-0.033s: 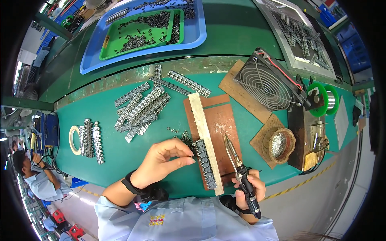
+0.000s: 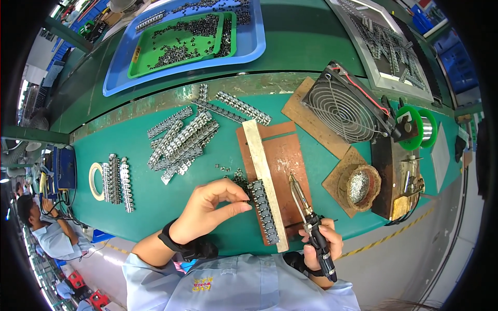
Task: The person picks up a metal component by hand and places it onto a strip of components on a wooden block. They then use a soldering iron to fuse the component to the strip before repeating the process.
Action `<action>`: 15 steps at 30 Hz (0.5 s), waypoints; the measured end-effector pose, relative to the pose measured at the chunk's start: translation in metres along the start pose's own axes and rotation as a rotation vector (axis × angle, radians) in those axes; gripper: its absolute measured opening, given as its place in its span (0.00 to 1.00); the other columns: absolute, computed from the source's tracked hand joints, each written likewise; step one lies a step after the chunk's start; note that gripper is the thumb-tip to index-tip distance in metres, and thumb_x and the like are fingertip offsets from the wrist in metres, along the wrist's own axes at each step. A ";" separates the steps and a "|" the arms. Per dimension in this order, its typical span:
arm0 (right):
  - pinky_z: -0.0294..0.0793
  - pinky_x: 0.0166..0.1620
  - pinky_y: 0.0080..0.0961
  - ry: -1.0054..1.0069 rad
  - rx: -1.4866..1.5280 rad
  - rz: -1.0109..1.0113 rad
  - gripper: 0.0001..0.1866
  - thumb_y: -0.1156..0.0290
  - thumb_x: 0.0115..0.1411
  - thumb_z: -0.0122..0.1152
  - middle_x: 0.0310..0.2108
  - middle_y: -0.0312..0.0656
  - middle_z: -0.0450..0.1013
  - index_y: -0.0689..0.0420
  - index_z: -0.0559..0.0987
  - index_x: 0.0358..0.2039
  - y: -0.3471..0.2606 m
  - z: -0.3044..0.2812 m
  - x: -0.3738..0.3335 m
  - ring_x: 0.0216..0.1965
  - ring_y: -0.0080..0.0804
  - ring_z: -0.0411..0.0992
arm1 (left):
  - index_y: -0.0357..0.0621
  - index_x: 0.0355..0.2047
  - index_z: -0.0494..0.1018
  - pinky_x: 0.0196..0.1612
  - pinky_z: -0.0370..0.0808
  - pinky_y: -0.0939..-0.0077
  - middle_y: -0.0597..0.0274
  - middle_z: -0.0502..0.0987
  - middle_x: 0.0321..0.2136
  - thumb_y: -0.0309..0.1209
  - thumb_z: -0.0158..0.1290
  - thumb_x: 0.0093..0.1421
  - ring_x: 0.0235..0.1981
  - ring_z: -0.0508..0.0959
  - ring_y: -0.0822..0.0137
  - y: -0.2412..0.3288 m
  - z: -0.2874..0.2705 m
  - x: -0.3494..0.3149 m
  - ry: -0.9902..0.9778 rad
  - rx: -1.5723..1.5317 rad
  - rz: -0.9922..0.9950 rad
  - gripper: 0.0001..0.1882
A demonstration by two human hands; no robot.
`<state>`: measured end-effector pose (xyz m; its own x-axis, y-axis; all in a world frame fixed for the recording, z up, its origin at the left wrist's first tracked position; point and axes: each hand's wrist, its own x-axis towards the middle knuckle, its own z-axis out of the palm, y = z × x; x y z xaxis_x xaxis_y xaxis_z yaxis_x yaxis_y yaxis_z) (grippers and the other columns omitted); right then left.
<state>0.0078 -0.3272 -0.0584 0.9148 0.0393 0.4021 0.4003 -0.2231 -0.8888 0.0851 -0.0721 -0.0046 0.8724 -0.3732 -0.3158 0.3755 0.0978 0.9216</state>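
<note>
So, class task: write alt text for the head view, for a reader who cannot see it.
At a green bench, the left hand pinches a small part beside a component row on a brown board; the right hand grips a soldering iron. A fan stands behind.

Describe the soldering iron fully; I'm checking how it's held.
The soldering iron has a dark handle with a long metal shaft tapering to a tip. The right hand grips the handle in a fist, tip pointing away from the person, up and slightly left. The shaft lies over the brown board, right of the pale strip.
</note>
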 end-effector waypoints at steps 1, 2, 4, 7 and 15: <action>0.71 0.19 0.16 -0.001 0.006 -0.003 0.26 0.60 0.50 0.63 0.28 0.51 0.69 0.62 0.64 0.44 0.000 0.000 0.001 0.26 0.33 0.71 | 0.37 0.31 0.69 0.38 0.71 0.82 0.62 0.72 0.32 0.16 0.53 0.53 0.34 0.73 0.76 -0.001 0.000 0.000 0.006 0.086 0.032 0.07; 0.71 0.19 0.16 0.002 0.005 -0.002 0.26 0.60 0.50 0.63 0.28 0.51 0.69 0.62 0.64 0.44 -0.001 0.000 0.000 0.26 0.33 0.71 | 0.37 0.32 0.68 0.38 0.71 0.82 0.62 0.72 0.32 0.16 0.53 0.53 0.34 0.73 0.75 -0.002 0.000 -0.001 0.012 0.172 0.064 0.07; 0.72 0.20 0.17 0.008 0.008 0.008 0.27 0.61 0.50 0.63 0.29 0.53 0.69 0.61 0.64 0.44 -0.001 0.000 0.000 0.25 0.33 0.72 | 0.37 0.32 0.68 0.38 0.71 0.82 0.62 0.72 0.32 0.17 0.53 0.53 0.34 0.73 0.75 -0.002 0.001 -0.001 0.017 0.260 0.097 0.07; 0.73 0.20 0.18 0.010 0.004 0.009 0.27 0.61 0.50 0.63 0.29 0.54 0.68 0.61 0.64 0.44 -0.001 0.000 -0.001 0.24 0.33 0.72 | 0.37 0.34 0.68 0.39 0.71 0.81 0.62 0.72 0.32 0.18 0.51 0.54 0.34 0.74 0.74 -0.002 0.005 0.000 0.054 0.146 0.113 0.07; 0.71 0.27 0.26 0.053 0.038 0.017 0.23 0.66 0.48 0.64 0.24 0.47 0.72 0.62 0.67 0.41 -0.004 0.002 0.004 0.22 0.33 0.72 | 0.38 0.35 0.65 0.41 0.71 0.80 0.62 0.72 0.32 0.19 0.48 0.57 0.35 0.74 0.72 -0.002 0.006 0.004 0.103 -0.057 0.016 0.06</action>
<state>0.0099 -0.3238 -0.0541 0.9177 -0.0161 0.3969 0.3873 -0.1857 -0.9030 0.0858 -0.0795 -0.0063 0.9048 -0.2746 -0.3253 0.3758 0.1560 0.9135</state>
